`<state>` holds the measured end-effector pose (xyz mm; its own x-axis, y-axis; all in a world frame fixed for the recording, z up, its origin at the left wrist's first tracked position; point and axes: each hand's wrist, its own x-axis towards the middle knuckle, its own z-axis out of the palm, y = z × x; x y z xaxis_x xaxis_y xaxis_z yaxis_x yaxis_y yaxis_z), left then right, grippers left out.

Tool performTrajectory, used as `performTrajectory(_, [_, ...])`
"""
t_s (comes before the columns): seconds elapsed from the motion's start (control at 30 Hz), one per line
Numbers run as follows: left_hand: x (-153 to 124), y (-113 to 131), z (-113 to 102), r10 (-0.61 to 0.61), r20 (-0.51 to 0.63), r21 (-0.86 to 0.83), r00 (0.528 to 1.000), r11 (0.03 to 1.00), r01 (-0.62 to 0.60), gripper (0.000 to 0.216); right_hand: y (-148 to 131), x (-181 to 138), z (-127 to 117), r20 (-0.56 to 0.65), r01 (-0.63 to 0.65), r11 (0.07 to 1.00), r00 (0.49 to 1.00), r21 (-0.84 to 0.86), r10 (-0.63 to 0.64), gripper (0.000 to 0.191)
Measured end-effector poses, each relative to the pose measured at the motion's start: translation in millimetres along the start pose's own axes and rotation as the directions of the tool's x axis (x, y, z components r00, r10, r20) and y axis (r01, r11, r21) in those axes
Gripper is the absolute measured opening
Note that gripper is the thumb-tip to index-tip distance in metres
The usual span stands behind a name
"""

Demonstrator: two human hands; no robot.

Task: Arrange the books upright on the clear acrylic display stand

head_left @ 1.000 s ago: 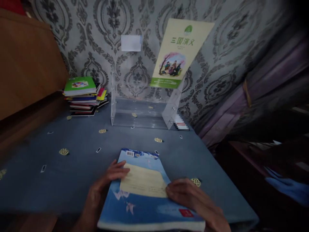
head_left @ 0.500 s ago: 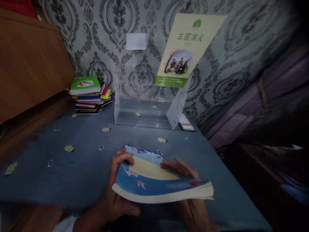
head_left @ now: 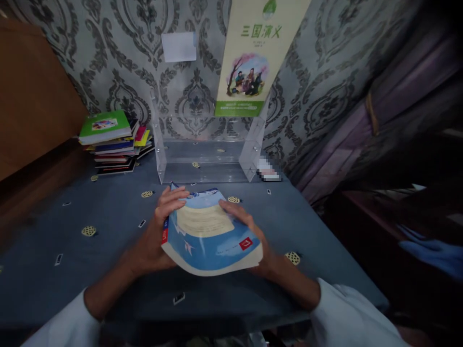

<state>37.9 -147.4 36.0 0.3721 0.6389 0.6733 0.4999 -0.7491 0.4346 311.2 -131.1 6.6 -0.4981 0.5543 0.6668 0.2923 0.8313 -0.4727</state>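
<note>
Between my two hands is a blue paperback book [head_left: 206,250] with a pale band across its cover and a red mark in one corner. It bends so that its middle sags toward me. My left hand [head_left: 162,229] grips the spine side, fingers on the cover and the thumb hidden beneath. On the opposite edge my right hand [head_left: 253,236] is closed round the book, fingers lying along its upper side. Past the book stands a clear acrylic rack [head_left: 202,173], with a tall cream and green book [head_left: 246,72] propped at its upper right.
A stack of books [head_left: 112,144] with a green one on top rises at the back left, near a wooden panel [head_left: 32,96]. A blurred white item [head_left: 269,171] lies right of the rack. Purple curtain [head_left: 343,130] hangs at the right. The blue tablecloth [head_left: 119,202] has pineapple prints.
Both hands have lifted the book forward, nearer the rack. The right hand has shifted to the book's right edge. The view has turned, so the background sits further left and higher.
</note>
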Motion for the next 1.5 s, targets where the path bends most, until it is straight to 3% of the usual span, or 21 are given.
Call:
performTrajectory(0.07, [-15.0, -5.2, -0.7, 0.046, 0.157, 0.034, 0.987, 0.998, -0.052, 0.072, 9.9, -11.3, -0.6, 0.171, 0.020, 0.999, 0.985, -0.042, -0.012, 0.072])
performTrajectory(0.13, [-35.0, -7.0, -1.6, 0.013, 0.348, 0.112, 0.937, 0.992, -0.056, 0.074, 12.6, -21.6, -3.8, 0.351, 0.039, 0.993, 0.936, -0.114, 0.003, 0.064])
performTrajectory(0.2, [-52.8, -6.4, -3.3, -0.028, 0.474, 0.183, 0.880, 0.981, -0.068, 0.076, 10.7, -27.7, -9.5, 0.458, 0.058, 0.986, 0.889, -0.158, 0.021, 0.060])
performTrajectory(0.37, [-62.8, -3.5, -6.3, -0.029, 0.560, 0.244, 0.828, 0.961, -0.132, 0.078, 4.9, -19.1, -31.7, 0.497, 0.025, 0.993, 0.867, -0.118, 0.037, 0.065])
performTrajectory(0.47, [-58.7, -3.4, -4.9, -0.022, 0.579, 0.252, 0.815, 0.955, -0.154, 0.077, 0.3, 5.4, -32.0, 0.618, -0.002, 0.993, 0.783, -0.116, 0.074, 0.065])
performTrajectory(0.53, [-58.3, -4.1, -3.6, -0.017, 0.572, 0.256, 0.820, 0.954, -0.158, 0.076, -5.8, 29.3, -13.3, 0.661, -0.032, 0.987, 0.739, -0.158, 0.130, 0.056])
performTrajectory(0.6, [-59.6, -5.0, -2.9, -0.015, 0.559, 0.256, 0.829, 0.954, -0.155, 0.075, -11.4, 55.1, 19.9, 0.656, -0.054, 0.987, 0.741, -0.149, 0.139, 0.047])
performTrajectory(0.7, [-61.5, -6.5, -3.4, -0.038, 0.568, 0.243, 0.822, 0.962, -0.123, 0.070, -7.7, 85.4, 73.1, 0.654, -0.068, 0.990, 0.745, -0.121, 0.132, 0.054])
performTrajectory(0.8, [-61.5, -7.7, -4.4, -0.042, 0.576, 0.230, 0.816, 0.967, -0.112, 0.069, 15.6, 94.9, 97.0, 0.606, -0.095, 0.975, 0.770, -0.202, 0.201, 0.060])
performTrajectory(0.97, [-60.6, -9.0, -4.7, -0.005, 0.566, 0.217, 0.824, 0.966, -0.142, 0.070, 60.4, 76.9, 69.3, 0.470, -0.198, 0.896, 0.794, -0.398, 0.385, 0.067])
performTrajectory(1.1, [-62.1, -10.0, -4.6, -0.009, 0.571, 0.202, 0.821, 0.971, -0.129, 0.071, 65.9, 57.0, 52.4, 0.370, -0.270, 0.849, 0.810, -0.453, 0.455, 0.069])
performTrajectory(1.23, [-62.7, -9.1, -5.8, -0.028, 0.587, 0.205, 0.809, 0.972, -0.116, 0.074, 47.5, 33.5, 51.4, 0.329, -0.307, 0.830, 0.811, -0.465, 0.484, 0.073])
performTrajectory(1.5, [-59.2, -7.1, -8.3, -0.006, 0.591, 0.232, 0.807, 0.959, -0.163, 0.071, -15.7, -29.6, 42.7, 0.306, -0.240, 0.856, 0.861, -0.458, 0.406, 0.071])
